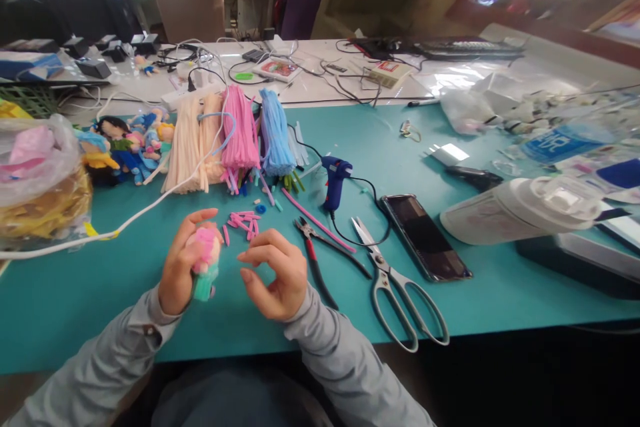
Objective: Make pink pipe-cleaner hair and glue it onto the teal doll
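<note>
My left hand (179,263) is closed around a small doll (205,257) with pink hair, a peach face and a teal-green body. To its right, my right hand (277,275) hovers over the green mat, fingers apart and curved, with nothing seen between them. Short pink pieces (243,223) lie scattered just beyond both hands. Red-and-black cutting pliers (311,257) rest right of my right hand, beside large grey-handled scissors (384,273). A long pink stem (317,221) lies near a blue glue gun (337,183).
Bundles of peach (187,140), pink (241,130) and blue stems (276,133) stand behind the hands. Finished dolls (133,147) and a plastic bag (43,167) are left. A phone (425,237) and white bottle (520,210) lie right. A white cable (145,210) crosses the left side.
</note>
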